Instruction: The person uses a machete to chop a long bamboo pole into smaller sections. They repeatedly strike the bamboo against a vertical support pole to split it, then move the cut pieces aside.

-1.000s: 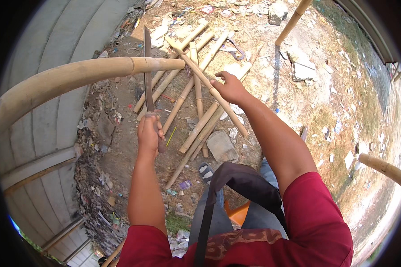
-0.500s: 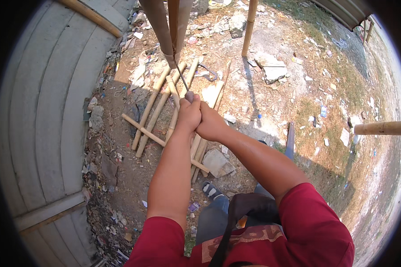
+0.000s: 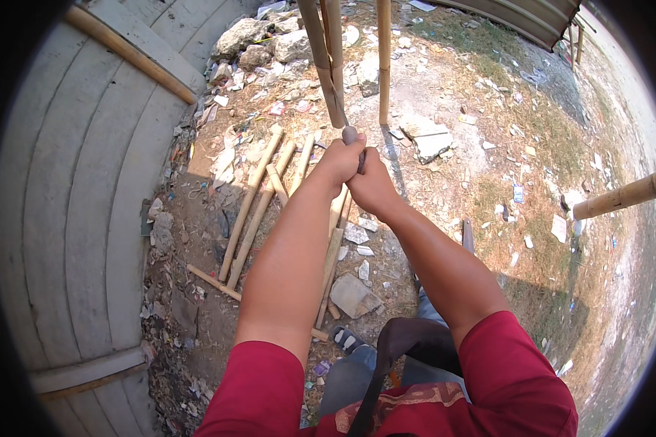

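Note:
Both my hands are closed together around one handled tool (image 3: 350, 135), whose rounded grey-brown end shows above my fingers. My left hand (image 3: 339, 163) wraps it from the left, and my right hand (image 3: 376, 186) is pressed against it from the right. Just beyond my hands, a lengthwise-split bamboo pole (image 3: 325, 69) comes down from the top of the view, with a dark brown gap between its pieces. Its lower end appears close to the tool's rounded end; I cannot tell whether they touch. My fingers hide most of the tool.
Cut bamboo lengths (image 3: 249, 207) lie on the littered ground below my arms. An upright bamboo post (image 3: 384, 65) stands beyond. A plank wall (image 3: 87, 189) runs along the left, and a bamboo pole (image 3: 619, 200) juts in from the right. A concrete chunk (image 3: 354, 296) lies near my foot.
Both hands have moved up and right in the view, still gripping the tool. The split bamboo's lower end has shifted right. The tool's thin dark shaft, visible before, no longer shows clearly.

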The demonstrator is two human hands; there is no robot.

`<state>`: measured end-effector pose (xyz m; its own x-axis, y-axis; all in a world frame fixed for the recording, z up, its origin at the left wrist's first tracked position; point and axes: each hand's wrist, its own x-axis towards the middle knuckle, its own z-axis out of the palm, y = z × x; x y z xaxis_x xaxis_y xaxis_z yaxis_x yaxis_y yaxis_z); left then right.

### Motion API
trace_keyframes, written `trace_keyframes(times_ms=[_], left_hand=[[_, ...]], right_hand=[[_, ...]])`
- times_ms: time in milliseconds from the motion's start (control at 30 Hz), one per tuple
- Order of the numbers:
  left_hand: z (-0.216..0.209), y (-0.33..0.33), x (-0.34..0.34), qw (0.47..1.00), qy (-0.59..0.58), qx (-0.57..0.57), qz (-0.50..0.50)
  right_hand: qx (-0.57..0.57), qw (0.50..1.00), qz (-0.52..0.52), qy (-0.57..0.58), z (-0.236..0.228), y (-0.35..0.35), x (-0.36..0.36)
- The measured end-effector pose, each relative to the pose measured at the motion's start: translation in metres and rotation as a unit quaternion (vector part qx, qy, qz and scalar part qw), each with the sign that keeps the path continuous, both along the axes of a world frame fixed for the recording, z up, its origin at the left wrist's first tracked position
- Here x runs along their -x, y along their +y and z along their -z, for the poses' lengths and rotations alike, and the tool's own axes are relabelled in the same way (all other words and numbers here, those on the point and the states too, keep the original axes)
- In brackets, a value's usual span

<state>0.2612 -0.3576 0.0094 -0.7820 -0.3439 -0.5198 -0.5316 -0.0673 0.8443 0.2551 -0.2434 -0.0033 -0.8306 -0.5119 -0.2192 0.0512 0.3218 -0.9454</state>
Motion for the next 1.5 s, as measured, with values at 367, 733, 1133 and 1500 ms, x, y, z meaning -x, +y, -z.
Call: trace_keyframes(times_ms=[367,733,1133,1500], left_hand=[[-0.120,-0.059,-0.125,0.956,0.254,0.137,-0.060],[-0.070,0.080,-0.313,0.887,0.089,0.126,0.436],[-0.078,0.135,-0.283,0.939,0.019,0.092,0.330],[-0.063,0.124,-0.324,0.987,-0.123,0.078,-0.070]], right_hand=[[-0.069,0.992,0.104,-0.027,0.020,0.086,0.008],[0.069,0.961,0.130,-0.233,-0.024,0.214,0.023],[-0.024,0.939,0.257,-0.228,0.041,0.276,0.138],[-0.134,0.967,0.194,-0.097,0.099,0.265,0.256]])
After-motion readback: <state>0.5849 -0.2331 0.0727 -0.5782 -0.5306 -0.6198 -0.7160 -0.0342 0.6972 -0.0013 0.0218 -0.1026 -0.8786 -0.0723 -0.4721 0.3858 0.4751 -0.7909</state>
